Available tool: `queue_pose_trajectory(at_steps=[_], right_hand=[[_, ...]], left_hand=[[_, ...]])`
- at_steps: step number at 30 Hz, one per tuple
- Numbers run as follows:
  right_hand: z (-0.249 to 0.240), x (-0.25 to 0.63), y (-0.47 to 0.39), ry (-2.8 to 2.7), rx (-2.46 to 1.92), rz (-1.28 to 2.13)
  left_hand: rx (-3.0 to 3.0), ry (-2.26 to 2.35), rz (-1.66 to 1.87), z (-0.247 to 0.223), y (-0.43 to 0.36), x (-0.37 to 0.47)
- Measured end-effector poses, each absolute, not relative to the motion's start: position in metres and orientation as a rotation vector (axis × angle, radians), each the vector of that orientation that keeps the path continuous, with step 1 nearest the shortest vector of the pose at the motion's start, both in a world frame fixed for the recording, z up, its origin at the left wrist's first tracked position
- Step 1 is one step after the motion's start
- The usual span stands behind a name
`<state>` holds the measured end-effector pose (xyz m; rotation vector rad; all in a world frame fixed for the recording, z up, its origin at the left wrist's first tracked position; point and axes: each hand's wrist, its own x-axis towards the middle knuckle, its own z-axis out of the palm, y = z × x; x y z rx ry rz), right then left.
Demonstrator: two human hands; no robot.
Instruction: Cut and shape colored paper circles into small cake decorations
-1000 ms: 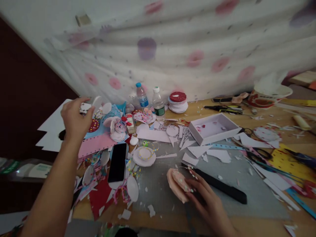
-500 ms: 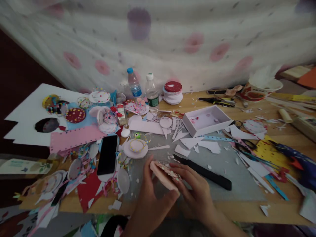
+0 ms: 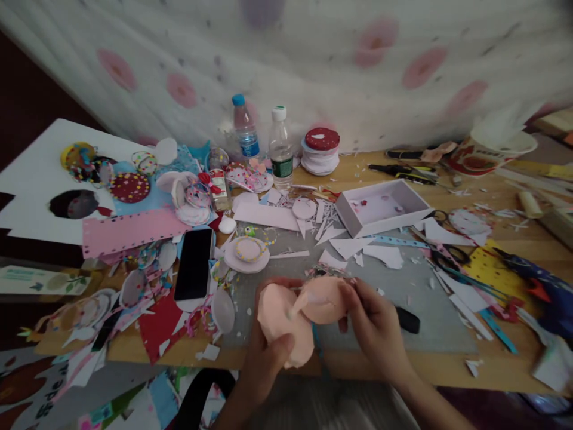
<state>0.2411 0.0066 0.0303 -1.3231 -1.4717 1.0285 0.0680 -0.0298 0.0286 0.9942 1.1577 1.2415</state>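
Observation:
A peach-coloured round piece (image 3: 286,331) is in my left hand (image 3: 268,358), the thumb pressed on its face. My right hand (image 3: 369,325) pinches the edge of a second peach disc (image 3: 326,301), which lies at an angle beside the first. A narrow peach strip links the two near the middle. Patterned trim shows along the top of the second disc. Both pieces are held above the grey cutting mat (image 3: 434,316) near the table's front edge. Beyond my right hand a black-handled tool (image 3: 407,320) lies partly hidden.
A white open box (image 3: 382,209) sits behind the mat. Two bottles (image 3: 282,149) stand at the back. On the left are a phone (image 3: 194,264), pink card (image 3: 134,232) and decorated discs. Scissors (image 3: 450,255) and paper scraps lie on the right.
The peach pieces have been opened apart, their plain faces now showing. My right hand has moved right and now covers more of the black-handled tool. The view has shifted slightly.

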Motion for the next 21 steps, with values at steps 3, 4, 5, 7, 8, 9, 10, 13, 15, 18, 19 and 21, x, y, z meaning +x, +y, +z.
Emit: queue_pose_trajectory(at_steps=[3,4,5,7,8,9,10,13,15,18,19,21], right_hand=[[0.031,0.249,0.011,-1.466,-1.374,1.084],[0.03,0.253,0.013,-1.478,-1.397,1.083],[0.029,0.256,0.015,-1.492,-1.416,1.071],[0.026,0.265,0.019,-1.525,-1.443,1.044],[0.025,0.269,0.021,-1.532,-1.455,1.032],[0.025,0.274,0.023,-1.525,-1.472,1.014],[0.024,0.28,0.026,-1.501,-1.495,0.982],[0.024,0.293,0.032,-1.429,-1.548,0.851],[0.025,0.294,0.034,-1.438,-1.518,0.909],[0.028,0.281,0.034,-1.479,-1.389,1.207],[0.029,0.274,0.034,-1.486,-1.342,1.285],[0.032,0.26,0.034,-1.497,-1.25,1.387]], left_hand=[[1.112,1.202,1.233,0.035,-0.022,0.064],[1.163,1.235,1.201,0.037,-0.021,0.062],[1.203,1.27,1.16,0.038,-0.022,0.061],[1.246,1.334,1.08,0.036,-0.025,0.057],[1.249,1.367,1.05,0.034,-0.027,0.055],[1.243,1.404,1.03,0.032,-0.029,0.051],[1.236,1.442,1.017,0.029,-0.03,0.047],[1.311,1.547,0.959,0.021,-0.029,0.035],[1.493,1.593,0.921,0.019,-0.025,0.031],[1.846,1.638,1.012,0.027,-0.018,0.038],[1.94,1.649,1.069,0.032,-0.016,0.042],[2.047,1.635,1.13,0.043,-0.014,0.052]])
